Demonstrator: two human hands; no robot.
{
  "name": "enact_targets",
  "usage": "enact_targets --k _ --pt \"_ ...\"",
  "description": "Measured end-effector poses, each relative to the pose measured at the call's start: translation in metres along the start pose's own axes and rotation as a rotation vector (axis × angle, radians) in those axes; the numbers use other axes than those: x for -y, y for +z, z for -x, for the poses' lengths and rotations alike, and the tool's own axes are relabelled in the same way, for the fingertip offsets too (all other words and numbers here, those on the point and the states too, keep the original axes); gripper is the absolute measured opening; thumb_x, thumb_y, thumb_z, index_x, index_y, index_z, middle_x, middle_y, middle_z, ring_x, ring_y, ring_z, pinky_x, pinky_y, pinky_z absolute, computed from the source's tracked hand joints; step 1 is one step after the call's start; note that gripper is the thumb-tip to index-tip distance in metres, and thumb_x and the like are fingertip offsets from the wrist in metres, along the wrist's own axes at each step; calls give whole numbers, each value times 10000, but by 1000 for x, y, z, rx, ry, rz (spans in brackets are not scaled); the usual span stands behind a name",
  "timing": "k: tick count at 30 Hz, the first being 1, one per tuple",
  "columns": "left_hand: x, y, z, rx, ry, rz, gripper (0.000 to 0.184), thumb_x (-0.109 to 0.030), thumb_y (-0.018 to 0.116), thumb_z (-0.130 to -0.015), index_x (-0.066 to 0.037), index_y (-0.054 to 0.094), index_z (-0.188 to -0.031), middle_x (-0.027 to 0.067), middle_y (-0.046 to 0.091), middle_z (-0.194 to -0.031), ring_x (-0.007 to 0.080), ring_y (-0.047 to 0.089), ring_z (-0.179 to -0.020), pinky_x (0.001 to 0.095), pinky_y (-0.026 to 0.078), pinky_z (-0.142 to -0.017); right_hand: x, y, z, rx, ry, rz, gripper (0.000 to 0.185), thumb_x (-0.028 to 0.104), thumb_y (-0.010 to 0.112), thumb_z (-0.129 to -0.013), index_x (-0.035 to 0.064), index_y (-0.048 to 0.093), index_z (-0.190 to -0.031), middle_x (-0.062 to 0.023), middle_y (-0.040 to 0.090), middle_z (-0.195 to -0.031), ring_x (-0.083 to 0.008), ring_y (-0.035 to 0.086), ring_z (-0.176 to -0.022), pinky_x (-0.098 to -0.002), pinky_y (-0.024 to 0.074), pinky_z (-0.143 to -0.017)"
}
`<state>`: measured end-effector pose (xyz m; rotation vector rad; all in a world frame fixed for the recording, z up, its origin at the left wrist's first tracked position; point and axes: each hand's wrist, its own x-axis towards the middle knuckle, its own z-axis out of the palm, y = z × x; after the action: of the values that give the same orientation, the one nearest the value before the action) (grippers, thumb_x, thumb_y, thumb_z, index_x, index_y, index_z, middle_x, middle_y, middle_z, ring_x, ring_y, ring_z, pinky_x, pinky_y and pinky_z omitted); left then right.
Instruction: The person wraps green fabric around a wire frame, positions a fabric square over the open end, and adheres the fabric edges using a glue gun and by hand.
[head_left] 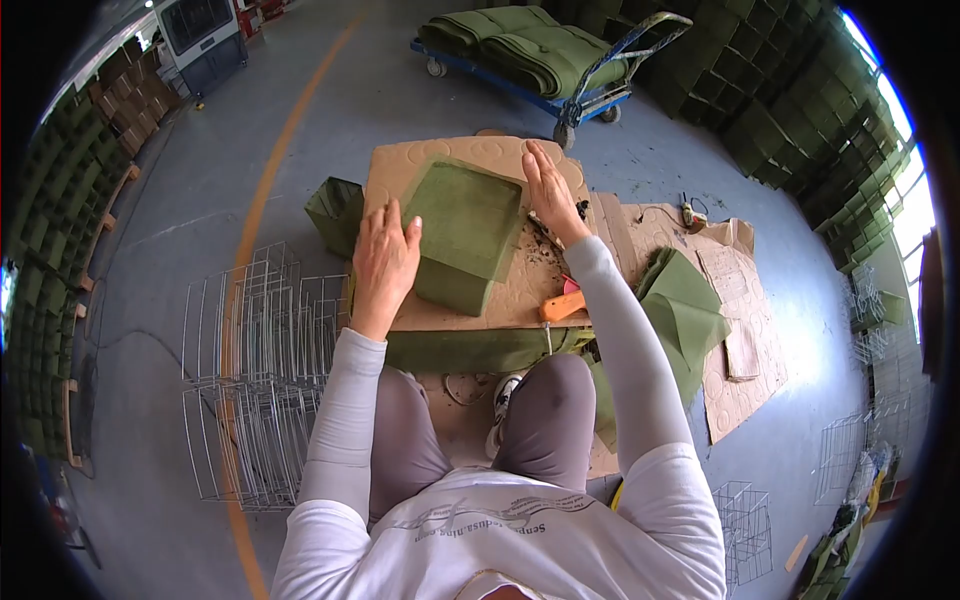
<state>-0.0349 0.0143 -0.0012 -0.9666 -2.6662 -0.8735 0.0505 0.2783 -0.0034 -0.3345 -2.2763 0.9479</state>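
Note:
A green fabric box (465, 215) rests tilted on a cardboard sheet (400, 160) in front of me. Just off its left side is my left hand (385, 258), its fingers apart and nothing in it. My right hand (550, 195) is raised beyond the box's right side, fingers stretched out and empty. An orange-handled tool (562, 306) lies near the front right corner of the cardboard, with a small red piece by it. Dark scraps are scattered to the right of the box.
Wire frames (265, 370) stand on the floor at left, near another green box (335, 210). Green sheets (675, 305) lie at right on floor cardboard (745, 370). A blue cart (550, 95) with folded green fabric stands ahead. Green boxes are stacked along both sides.

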Motion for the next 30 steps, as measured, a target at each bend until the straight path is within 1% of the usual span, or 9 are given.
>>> enact_targets --k 2,3,8,11,15,17,21,26,30 --pt "12 2 -10 -358 267 -209 492 -294 503 -984 69 493 -1315 227 560 -1279 346 507 -1229 426 417 -1035 37 -9 13 26 -41 92 649 461 326 -1033 -37 356 -1447 -210 318 -1534 -338 282 -1435 -476 234 -1155" --pt "10 0 -18 -355 267 -210 492 -294 503 -984 69 493 -1315 227 560 -1279 346 507 -1229 426 417 -1035 49 -9 19 55 -74 180 648 455 324 -1033 -43 349 -1448 -212 318 -1534 -333 278 -1438 -469 225 -1161" --pt "-4 18 -78 -169 333 70 550 -375 407 -1026 76 482 -1331 248 494 -1376 367 416 -1333 425 346 -1098 41 31 32 203 -32 566 714 527 365 -998 -22 349 -1454 -199 323 -1532 -341 217 -1459 -495 185 -1176" --pt "13 38 -90 168 103 414 601 -421 346 -1040 77 450 -1360 249 458 -1422 381 383 -1360 400 328 -1113 35 31 37 160 -46 484 723 538 371 -993 -23 359 -1449 -198 318 -1534 -342 203 -1463 -498 186 -1176" --pt "47 77 -92 336 77 815 656 -474 307 -1038 68 404 -1396 258 438 -1440 382 394 -1355 375 333 -1108 30 30 33 220 -95 432 698 514 387 -995 -6 357 -1459 -167 315 -1544 -328 178 -1472 -484 179 -1184" --pt "50 82 -71 231 -41 828 717 -513 324 -1033 77 351 -1440 201 387 -1500 277 362 -1397 326 276 -1141 21 23 17 293 -169 402 684 505 383 -999 6 354 -1466 -154 308 -1551 -316 168 -1476 -478 173 -1188" --pt "-10 18 -22 210 -577 1447 657 -498 340 -1035 46 434 -1391 162 508 -1381 245 486 -1277 350 374 -1077 19 12 -2 474 -284 446 674 507 348 -1017 42 305 -1502 -117 263 -1580 -279 121 -1492 -442 126 -1205" --pt "38 20 -28 161 -466 1318 668 -582 427 -986 12 553 -1264 108 605 -1164 175 599 -1024 326 503 -852 55 0 21 356 -274 469 647 474 370 -1016 33 326 -1488 -139 273 -1571 -277 162 -1483 -466 144 -1202" --pt "32 11 -23 220 -441 1188 588 -538 511 -970 11 614 -1154 59 644 -1022 131 620 -894 283 496 -802 85 16 57 238 -311 431 703 508 412 -994 -19 349 -1456 -189 318 -1538 -305 233 -1461 -468 184 -1191"
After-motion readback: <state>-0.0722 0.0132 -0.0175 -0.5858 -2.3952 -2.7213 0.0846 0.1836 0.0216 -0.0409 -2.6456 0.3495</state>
